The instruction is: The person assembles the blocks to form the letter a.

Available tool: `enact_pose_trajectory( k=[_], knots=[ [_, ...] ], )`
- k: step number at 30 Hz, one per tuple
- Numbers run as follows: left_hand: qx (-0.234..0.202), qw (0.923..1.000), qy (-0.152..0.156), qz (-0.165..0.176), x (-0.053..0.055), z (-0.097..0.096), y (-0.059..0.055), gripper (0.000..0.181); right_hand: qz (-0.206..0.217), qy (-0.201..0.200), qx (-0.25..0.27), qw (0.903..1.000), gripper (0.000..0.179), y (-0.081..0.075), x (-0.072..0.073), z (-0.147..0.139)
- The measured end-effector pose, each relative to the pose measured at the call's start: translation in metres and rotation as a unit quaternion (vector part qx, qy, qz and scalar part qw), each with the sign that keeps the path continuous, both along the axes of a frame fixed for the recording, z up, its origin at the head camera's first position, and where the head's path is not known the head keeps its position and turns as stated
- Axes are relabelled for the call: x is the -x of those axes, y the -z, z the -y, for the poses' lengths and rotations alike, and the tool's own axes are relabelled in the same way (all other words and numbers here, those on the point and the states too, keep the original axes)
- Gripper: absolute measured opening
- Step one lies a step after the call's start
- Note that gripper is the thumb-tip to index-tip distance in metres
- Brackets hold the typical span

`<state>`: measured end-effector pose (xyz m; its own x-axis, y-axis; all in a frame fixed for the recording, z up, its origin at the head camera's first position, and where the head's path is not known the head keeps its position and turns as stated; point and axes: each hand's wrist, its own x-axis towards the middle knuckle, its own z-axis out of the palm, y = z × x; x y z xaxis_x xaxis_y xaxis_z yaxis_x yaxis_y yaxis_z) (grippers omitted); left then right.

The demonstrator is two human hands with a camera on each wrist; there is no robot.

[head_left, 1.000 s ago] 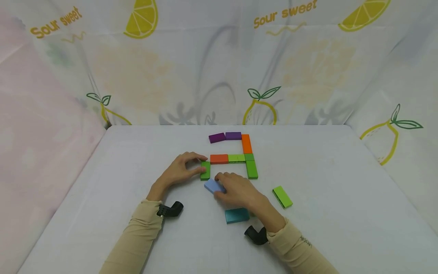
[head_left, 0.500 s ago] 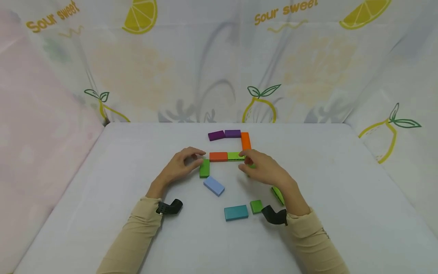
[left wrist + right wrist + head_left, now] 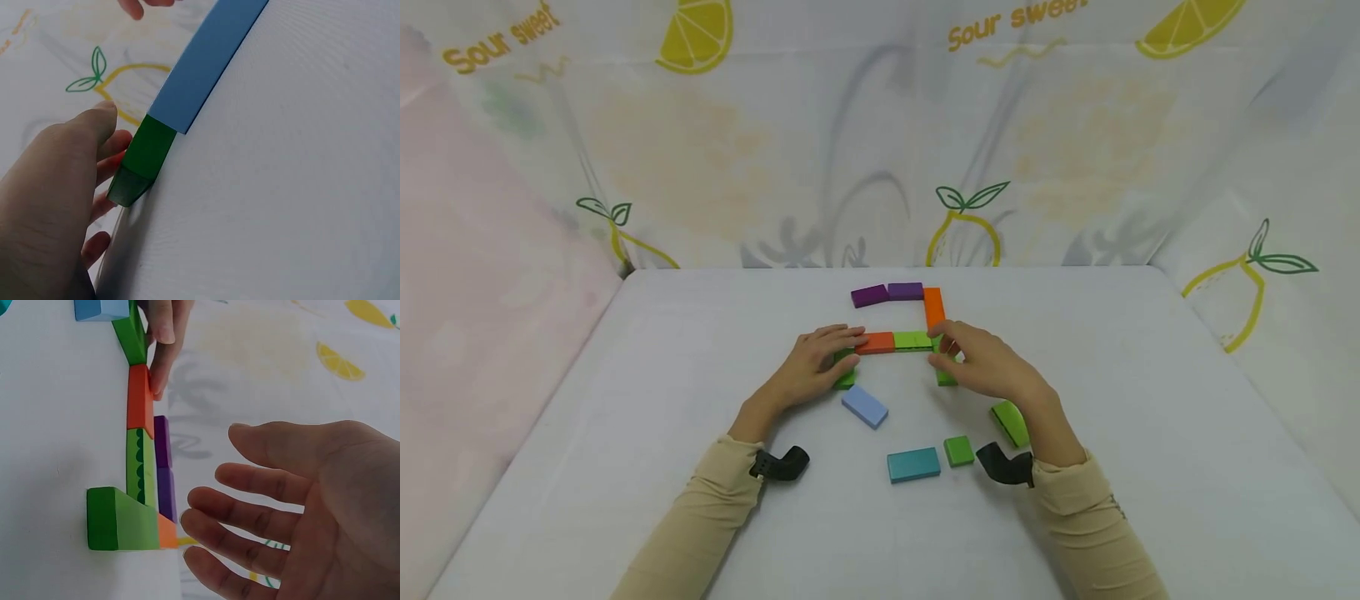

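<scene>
Domino-like blocks lie joined on the table. My left hand (image 3: 816, 364) is at the left green block (image 3: 845, 381), its fingertips reaching the red-orange block (image 3: 876, 342). In the left wrist view the thumb (image 3: 103, 122) stands beside that green block, and the fingers are partly hidden behind it. The right hand (image 3: 988, 360), fingers spread and holding nothing, hovers by the right green block (image 3: 947, 377) and partly covers it. A lime block (image 3: 913, 340) continues the row between the hands. In front of the left green block lies a light blue block (image 3: 865, 406), set at a slant.
Farther back are two purple blocks (image 3: 906, 292) and an orange block (image 3: 933, 307). Nearer lie a teal block (image 3: 913, 465), a small green block (image 3: 958, 451) and a lime block (image 3: 1010, 422) beneath the right wrist. A lemon-print cloth (image 3: 820, 125) hangs behind the table.
My right hand has left the light blue block and moved right and away to the right green block. The left hand has shifted slightly right, its fingers now reaching the red-orange block.
</scene>
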<state>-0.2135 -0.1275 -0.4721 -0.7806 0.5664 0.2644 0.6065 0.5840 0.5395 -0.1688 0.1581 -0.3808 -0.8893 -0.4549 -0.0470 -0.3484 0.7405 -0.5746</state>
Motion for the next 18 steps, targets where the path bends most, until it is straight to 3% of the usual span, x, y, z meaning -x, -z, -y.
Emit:
enact_pose_trajectory(
  k=[18],
  knots=[
    [-0.014, 0.9999, 0.005, 0.002, 0.0002, 0.0022, 0.0006, 0.039, 0.021, -0.015, -0.027, 0.9993, 0.036, 0.0004, -0.002, 0.0085]
  ],
)
